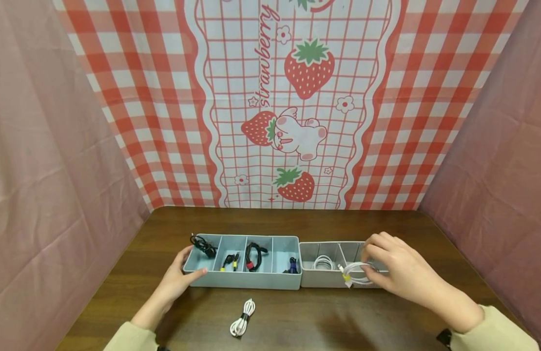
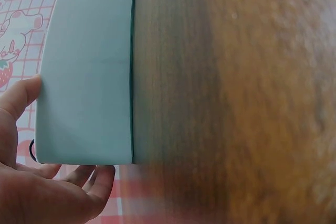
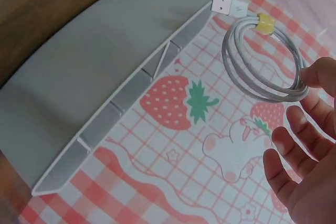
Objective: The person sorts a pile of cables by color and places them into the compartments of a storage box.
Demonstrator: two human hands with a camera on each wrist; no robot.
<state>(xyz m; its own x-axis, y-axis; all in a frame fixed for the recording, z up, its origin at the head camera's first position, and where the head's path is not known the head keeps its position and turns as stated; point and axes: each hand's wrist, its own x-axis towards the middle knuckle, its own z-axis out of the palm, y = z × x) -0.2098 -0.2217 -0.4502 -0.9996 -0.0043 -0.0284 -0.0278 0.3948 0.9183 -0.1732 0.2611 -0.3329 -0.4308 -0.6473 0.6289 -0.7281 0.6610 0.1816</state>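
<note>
My right hand [image 1: 395, 263] pinches a coiled white USB cable [image 3: 265, 59] between thumb and index finger, the other fingers loosely bent. A yellow tie [image 3: 266, 23] wraps the coil beside its USB plug [image 3: 229, 6]. In the head view the coil overlaps the grey divided box [image 1: 312, 279]. My left hand [image 1: 176, 278] grips the left end of the light blue divided box [image 1: 253, 280], its thumb at the front rim and fingers around the end wall. Black cables [image 1: 204, 247] lie in the box's leftmost compartment. Another coiled white cable [image 1: 324, 262] lies in the grey box's left compartment.
A white cable bundle [image 1: 242, 318] with a black tie lies on the wooden table [image 1: 292, 321] before the blue box. Further blue compartments hold yellow-tied cables [image 1: 229, 262], a red-tied black cable [image 1: 255, 257] and a dark blue-tied cable [image 1: 292, 265]. A strawberry-print cloth [image 1: 270, 185] hangs behind.
</note>
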